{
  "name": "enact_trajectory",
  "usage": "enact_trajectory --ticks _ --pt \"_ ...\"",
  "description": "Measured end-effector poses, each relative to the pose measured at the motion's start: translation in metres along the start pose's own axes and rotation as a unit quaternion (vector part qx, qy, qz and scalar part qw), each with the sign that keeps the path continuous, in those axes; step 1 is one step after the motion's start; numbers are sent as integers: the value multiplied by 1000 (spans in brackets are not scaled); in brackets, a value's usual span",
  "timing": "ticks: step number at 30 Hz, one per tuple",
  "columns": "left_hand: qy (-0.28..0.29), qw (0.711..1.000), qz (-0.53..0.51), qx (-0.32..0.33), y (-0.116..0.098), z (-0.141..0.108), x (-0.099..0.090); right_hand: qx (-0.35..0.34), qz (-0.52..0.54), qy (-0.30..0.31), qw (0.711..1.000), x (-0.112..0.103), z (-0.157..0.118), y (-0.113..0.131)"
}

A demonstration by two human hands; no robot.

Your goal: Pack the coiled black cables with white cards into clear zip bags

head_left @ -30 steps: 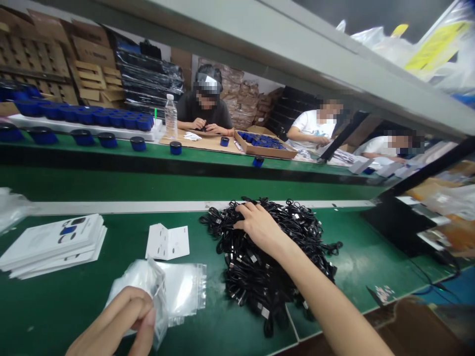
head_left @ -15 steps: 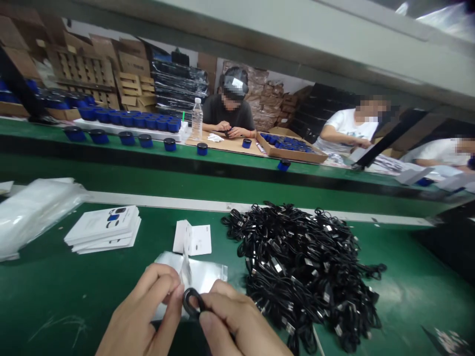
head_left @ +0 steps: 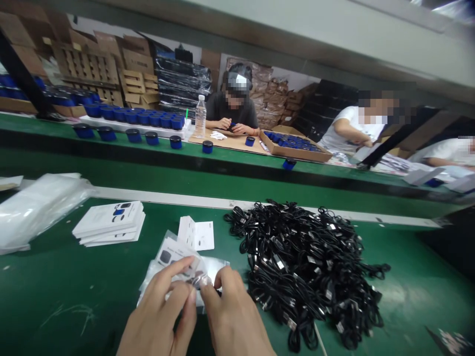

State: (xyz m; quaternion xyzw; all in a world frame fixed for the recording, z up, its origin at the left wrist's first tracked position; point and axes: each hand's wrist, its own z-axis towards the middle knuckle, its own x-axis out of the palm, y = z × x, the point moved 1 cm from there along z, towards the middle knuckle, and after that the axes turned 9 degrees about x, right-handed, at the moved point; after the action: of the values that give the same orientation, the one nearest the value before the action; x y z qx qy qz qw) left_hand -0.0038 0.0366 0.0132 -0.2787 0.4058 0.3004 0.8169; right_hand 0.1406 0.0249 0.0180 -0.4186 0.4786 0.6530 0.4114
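My left hand [head_left: 163, 311] is closed on a clear plastic bag [head_left: 173, 247] that has a printed leaflet inside. My right hand [head_left: 232, 309] pinches the bag's opening, its fingertips touching those of my left hand. Part of a black cable [head_left: 196, 280] shows through the plastic between the fingers; the rest is hidden. Other flat clear bags [head_left: 217, 267] lie beneath both hands. Just beyond them stands a folded white leaflet [head_left: 204, 235]. A large heap of coiled black cables [head_left: 304, 267] lies to the right of my right hand.
Printed leaflets [head_left: 109, 222] are stacked at left, beside a bundle of plastic bags [head_left: 40, 210]. Beyond, a raised green ledge [head_left: 237, 165] carries blue-and-black round items [head_left: 208, 147]. Several people work behind it, near a water bottle [head_left: 200, 117] and a carton [head_left: 297, 151].
The black cable loop has moved from open view into the bag's mouth, and the bag with its leaflet now tilts flatter, facing up. The whole view has shifted slightly.
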Motion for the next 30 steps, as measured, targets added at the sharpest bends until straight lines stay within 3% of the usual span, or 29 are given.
enact_trajectory --ticks 3,5,7,10,12,14,19,24,30 --pt "9 1000 10 20 -3 -3 3 -12 67 1 998 2 4 -1" --pt "8 999 13 29 -4 -4 6 22 172 13 985 2 8 -3" --pt "1 999 16 33 -4 -4 7 73 316 45 945 2 12 -5" --pt "1 999 18 29 -3 -2 7 121 496 134 849 -1 10 -8" --pt "9 1000 15 19 -2 -1 7 124 513 183 829 -5 6 -11" --pt "11 1000 9 16 -1 0 6 107 476 196 850 -10 2 -16" --pt "3 999 6 39 -6 2 5 16 399 162 903 -21 0 -23" --pt "15 999 -9 34 -16 -2 8 16 233 147 961 -20 0 -18" --pt "-3 999 -37 9 -22 -7 16 61 266 66 960 -15 -3 -20"
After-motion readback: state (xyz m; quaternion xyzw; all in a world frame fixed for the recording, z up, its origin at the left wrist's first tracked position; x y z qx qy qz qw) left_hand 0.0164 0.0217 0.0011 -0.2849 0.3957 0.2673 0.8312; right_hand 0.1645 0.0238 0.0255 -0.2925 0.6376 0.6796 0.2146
